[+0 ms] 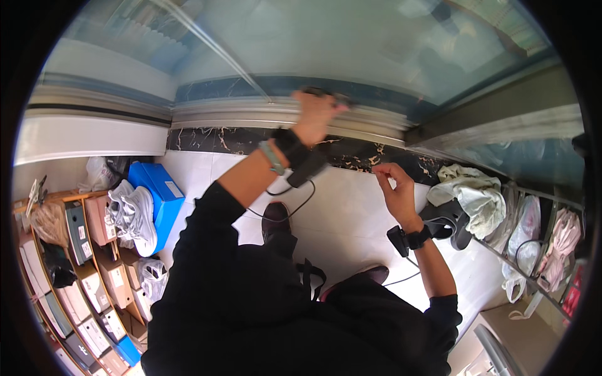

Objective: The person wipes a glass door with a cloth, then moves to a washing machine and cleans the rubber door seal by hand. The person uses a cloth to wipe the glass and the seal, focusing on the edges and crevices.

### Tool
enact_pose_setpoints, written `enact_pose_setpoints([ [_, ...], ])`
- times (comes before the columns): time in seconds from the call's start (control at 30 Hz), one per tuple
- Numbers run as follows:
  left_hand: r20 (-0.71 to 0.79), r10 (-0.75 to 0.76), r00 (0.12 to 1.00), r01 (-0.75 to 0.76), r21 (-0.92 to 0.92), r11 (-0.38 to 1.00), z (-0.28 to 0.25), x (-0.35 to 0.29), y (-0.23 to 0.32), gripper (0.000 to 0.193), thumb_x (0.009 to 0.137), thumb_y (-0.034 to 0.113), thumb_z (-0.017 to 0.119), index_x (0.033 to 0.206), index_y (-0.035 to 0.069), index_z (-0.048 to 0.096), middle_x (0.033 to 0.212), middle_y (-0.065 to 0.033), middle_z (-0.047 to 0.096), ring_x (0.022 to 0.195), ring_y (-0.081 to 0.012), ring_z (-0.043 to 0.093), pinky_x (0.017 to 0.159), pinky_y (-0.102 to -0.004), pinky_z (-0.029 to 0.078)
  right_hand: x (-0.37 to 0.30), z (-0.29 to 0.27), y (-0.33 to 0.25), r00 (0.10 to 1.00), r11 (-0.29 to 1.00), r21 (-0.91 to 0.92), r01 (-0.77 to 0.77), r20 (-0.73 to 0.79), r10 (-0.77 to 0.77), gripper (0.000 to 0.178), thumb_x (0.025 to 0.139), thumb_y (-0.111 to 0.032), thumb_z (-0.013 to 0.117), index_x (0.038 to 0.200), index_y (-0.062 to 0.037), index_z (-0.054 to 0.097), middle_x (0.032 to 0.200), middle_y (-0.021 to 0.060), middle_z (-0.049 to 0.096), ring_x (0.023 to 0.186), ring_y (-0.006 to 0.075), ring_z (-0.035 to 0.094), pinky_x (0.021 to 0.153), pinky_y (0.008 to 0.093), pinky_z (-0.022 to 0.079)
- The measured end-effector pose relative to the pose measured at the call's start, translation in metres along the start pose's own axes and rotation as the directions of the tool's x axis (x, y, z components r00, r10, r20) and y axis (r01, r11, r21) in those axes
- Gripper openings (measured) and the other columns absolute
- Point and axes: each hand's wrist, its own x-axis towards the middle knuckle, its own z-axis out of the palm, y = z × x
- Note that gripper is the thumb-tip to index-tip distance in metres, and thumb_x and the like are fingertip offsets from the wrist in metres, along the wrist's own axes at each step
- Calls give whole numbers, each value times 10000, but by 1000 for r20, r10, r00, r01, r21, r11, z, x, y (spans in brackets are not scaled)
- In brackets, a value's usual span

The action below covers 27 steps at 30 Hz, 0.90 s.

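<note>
My left hand reaches out over the metal sliding track at the foot of a glass panel. It is smeared by motion, its fingers closed around a small dark object whose kind I cannot make out. Below and to the right, my right hand hovers over the floor near the black marbled sill. Its thumb and forefinger curl together in a pinch, and whatever may be between them is too small to see. Both wrists wear black strapped devices with cables.
At left stands a shelf of shoe boxes, with white sneakers and a blue box on top. To the right are a pale crumpled cloth, dark slippers and a rack with plastic bags. My shoes rest on white tiles.
</note>
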Motion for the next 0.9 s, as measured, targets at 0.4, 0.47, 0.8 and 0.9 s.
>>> enact_pose_setpoints([
  [0.4, -32, -888, 458, 303, 945, 123, -123, -9, -88, 215, 872, 204, 591, 1049, 147, 698, 1090, -126, 686, 1023, -344, 642, 796, -460, 527, -33, -21, 20, 993, 992, -49, -117, -21, 116, 92, 913, -18, 618, 983, -2, 676, 942, 70, 686, 852, 137, 628, 784, 256, 492],
  [0.47, -424, -843, 331, 915, 362, 177, -115, -5, -91, 283, 896, 179, 558, 1174, 139, 521, 1150, -140, 617, 1045, -356, 614, 809, -467, 515, -33, -21, 25, 994, 994, -27, -109, -28, 109, 97, 920, -27, 615, 990, -3, 678, 934, 64, 688, 863, 128, 632, 798, 249, 493],
  [0.8, -367, -194, 910, 190, -47, 981, 0, -20, 37, 389, 715, -114, 522, 1072, -13, 408, 1073, -204, 432, 1029, -380, 419, 937, -454, 346, -3, 22, 14, 996, 999, 12, -32, 81, 31, 111, 890, 1, 631, 987, -7, 685, 901, 87, 688, 787, 166, 634, 740, 267, 498],
  [0.9, -535, -487, 690, 506, -123, 854, -43, -16, 0, 398, 709, -116, 540, 1075, 3, 436, 1054, -158, 439, 991, -304, 444, 889, -414, 368, -8, 15, 15, 997, 1000, -7, 1, 79, 0, 116, 889, 6, 628, 990, -7, 683, 906, 89, 686, 790, 168, 635, 741, 268, 499],
])
